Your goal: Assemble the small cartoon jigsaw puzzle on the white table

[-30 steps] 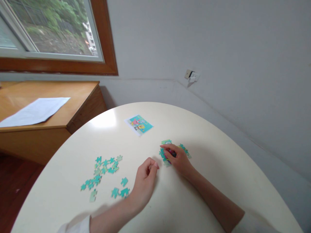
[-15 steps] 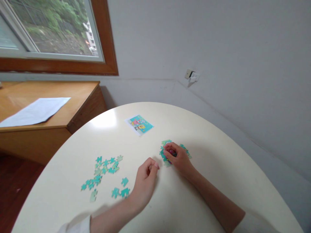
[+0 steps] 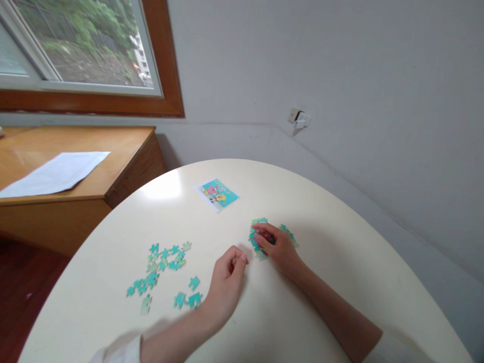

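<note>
Under my right hand lies a partly joined jigsaw puzzle, mostly teal with pink and purple parts. The hand covers its middle, with thumb and forefinger apart over the left side. More joined teal pieces show past the knuckles. My left hand rests closed on the table just left of the puzzle, thumb against curled fingers; whatever it holds, if anything, is hidden. Loose teal puzzle pieces lie scattered to its left, with several more puzzle pieces close to that wrist.
A cartoon picture card lies farther back on the round white table. At the left, a wooden desk bears a white paper sheet. A wall socket and a window are behind.
My right forefinger has straightened slightly and parted from the thumb over the puzzle. My left hand, the loose pieces and the card stay in place.
</note>
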Demonstrator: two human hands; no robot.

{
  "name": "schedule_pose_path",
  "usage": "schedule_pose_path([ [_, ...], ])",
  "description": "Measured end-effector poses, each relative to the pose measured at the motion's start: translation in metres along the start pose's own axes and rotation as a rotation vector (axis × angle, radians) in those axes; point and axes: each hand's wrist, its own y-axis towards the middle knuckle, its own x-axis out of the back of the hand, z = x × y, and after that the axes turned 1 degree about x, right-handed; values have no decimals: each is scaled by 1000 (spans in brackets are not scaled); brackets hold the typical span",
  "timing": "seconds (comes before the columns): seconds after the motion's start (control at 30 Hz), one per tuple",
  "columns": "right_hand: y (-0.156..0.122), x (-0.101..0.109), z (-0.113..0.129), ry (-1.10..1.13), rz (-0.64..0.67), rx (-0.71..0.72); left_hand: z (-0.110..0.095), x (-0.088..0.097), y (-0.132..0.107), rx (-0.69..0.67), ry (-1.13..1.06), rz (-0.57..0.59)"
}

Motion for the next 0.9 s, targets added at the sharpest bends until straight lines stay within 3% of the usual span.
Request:
schedule_pose_path([
  [0.9,1,1,3,-46,-2,29,1,0,0,8,12,12],
])
